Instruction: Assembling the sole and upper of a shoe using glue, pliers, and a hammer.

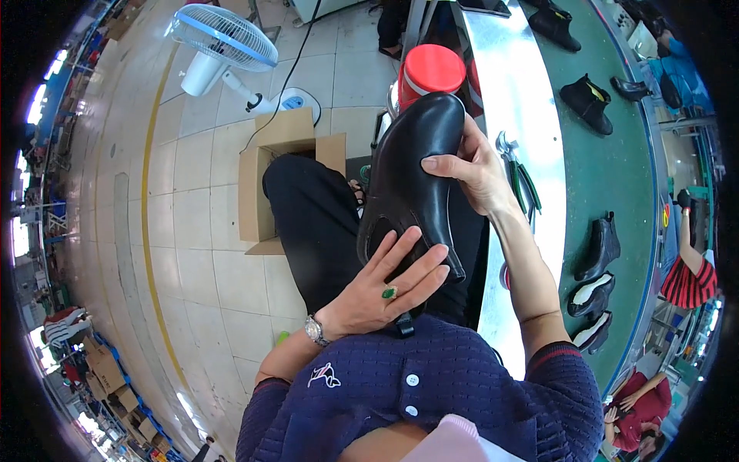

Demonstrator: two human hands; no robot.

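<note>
Between the fingers of both hands, above the lap in black trousers (304, 223), sits a glossy black leather ankle boot (412, 165), its rounded toe pointing away from the wearer. The right hand (479, 173) grasps the forepart: its thumb presses on the smooth upper, while its other fingers go round the far edge, seemingly to steady it. The left hand (385, 289), wearing a green-stoned ring (389, 292), lays its spread fingers flat over the shaft end, touching the leather rather than clenching it; its thumb is hidden, so I cannot tell whether that grips. This two-point hold probably keeps the boot's side turned up to view. Beyond the right fingertips stands a round red-lidded container (435, 69); just right of those fingers, a green-handled metal tool (528, 189) lies on the shiny metal bench (531, 100), perhaps placed there for easy reach.
</note>
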